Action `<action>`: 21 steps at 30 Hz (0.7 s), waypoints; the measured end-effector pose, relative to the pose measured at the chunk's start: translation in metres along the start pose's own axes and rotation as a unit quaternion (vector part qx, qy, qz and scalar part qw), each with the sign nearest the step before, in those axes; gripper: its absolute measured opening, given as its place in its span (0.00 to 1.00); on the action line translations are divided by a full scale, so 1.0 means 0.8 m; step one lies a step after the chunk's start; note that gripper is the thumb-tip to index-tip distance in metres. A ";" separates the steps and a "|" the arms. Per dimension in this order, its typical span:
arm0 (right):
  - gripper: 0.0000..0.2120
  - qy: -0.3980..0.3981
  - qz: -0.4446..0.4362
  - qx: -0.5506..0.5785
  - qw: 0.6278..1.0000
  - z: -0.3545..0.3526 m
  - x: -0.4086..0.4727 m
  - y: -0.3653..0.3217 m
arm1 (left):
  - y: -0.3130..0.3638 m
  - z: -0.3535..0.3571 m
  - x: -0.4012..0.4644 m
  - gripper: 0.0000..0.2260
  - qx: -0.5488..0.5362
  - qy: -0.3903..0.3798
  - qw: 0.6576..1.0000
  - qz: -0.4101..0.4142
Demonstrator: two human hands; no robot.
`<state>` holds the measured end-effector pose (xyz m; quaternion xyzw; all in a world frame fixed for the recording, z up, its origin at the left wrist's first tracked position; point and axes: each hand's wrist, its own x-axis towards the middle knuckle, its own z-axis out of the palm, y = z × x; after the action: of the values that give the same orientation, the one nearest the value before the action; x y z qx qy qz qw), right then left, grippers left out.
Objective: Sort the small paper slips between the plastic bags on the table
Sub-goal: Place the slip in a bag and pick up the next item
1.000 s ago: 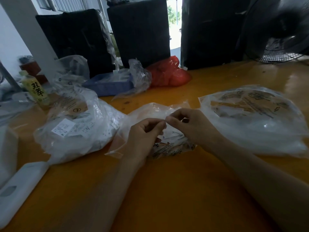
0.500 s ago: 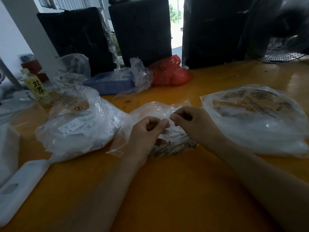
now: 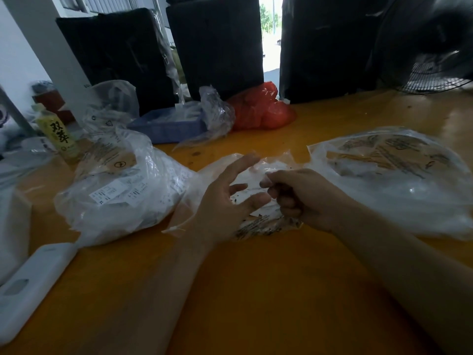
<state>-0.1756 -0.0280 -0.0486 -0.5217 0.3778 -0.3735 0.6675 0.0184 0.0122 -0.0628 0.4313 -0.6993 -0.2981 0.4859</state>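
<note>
Paper slips point(image 3: 258, 201): small white pieces with dark print, lying loose inside the middle bag point(image 3: 225, 165), which rests on the orange table point(image 3: 256, 290) between the two hands.
Neighbouring bags: a fuller left bag point(image 3: 122, 190) just beside the middle one, and a flatter right bag point(image 3: 399, 175) near it on the other side; both seem to hold paper.
Left hand point(image 3: 225, 201): fingers spread and straight, poised over the middle bag and gripping nothing.
Right hand point(image 3: 302, 198): fingers curled, thumb and forefinger pinching something thin at the bag's top; whether it is a slip or only film I cannot tell.
Handling: the slips look very light, thin and limp, likely to cling to the plastic and to one another, and to crease or tear if tugged.
Where to grip: probably a free edge or corner, taken with fingertips, one slip at a time.
Bag film: soft, slick and crinkly, so it would likely shift unless the other hand steadies it.
</note>
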 end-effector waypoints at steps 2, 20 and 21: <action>0.12 -0.026 0.025 0.001 0.999 0.003 0.000 0.002 | 0.001 0.002 0.000 0.23 -0.031 0.018 0.999 -0.002; 0.18 0.064 -0.138 -0.657 0.739 0.008 0.020 0.029 | 0.004 -0.008 0.004 0.10 -0.375 0.171 0.890 -0.197; 0.15 0.070 -0.158 -0.663 0.729 0.008 0.022 0.030 | 0.004 -0.008 0.004 0.10 -0.395 0.173 0.879 -0.204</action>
<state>-0.1598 -0.0367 -0.0730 -0.8561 0.4872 -0.1632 0.0553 0.0227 0.0105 -0.0570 0.3816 -0.3243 -0.5627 0.6577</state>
